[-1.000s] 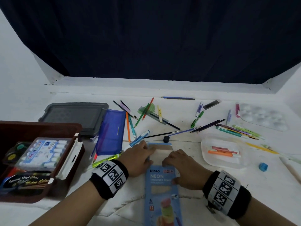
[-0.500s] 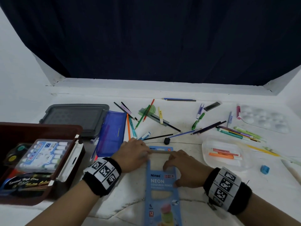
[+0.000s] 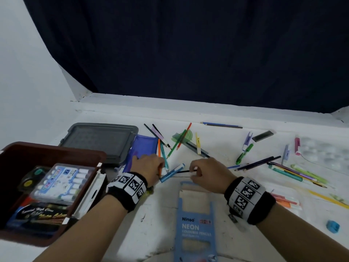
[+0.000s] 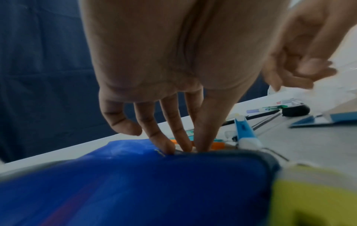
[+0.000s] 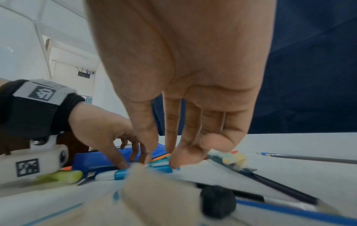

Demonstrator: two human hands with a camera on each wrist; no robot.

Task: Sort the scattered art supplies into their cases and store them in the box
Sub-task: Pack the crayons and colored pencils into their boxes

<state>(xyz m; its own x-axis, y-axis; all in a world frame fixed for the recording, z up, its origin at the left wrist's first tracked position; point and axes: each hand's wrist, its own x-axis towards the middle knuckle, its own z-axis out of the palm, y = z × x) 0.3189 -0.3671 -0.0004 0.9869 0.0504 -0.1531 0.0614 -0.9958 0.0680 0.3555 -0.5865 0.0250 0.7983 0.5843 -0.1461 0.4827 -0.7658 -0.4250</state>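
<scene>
My left hand reaches down at the near right corner of the blue pouch. Its thumb and fingertips pinch the orange pencil lying beside the pouch. My right hand hovers just beyond the top of the blue Neon pencil case. In the right wrist view its fingers point down over a blue-and-white pen, thumb apart, holding nothing. The brown box at left holds a marker set.
A grey lid lies behind the box. Loose pencils and pens spread across the far and right table, with a clear palette and a blue sharpener. A black eraser sits under my right hand.
Both hands left the pencil case's top end and moved forward. The left went left to the orange pencil by the pouch; the right rose over the pens beyond the case.
</scene>
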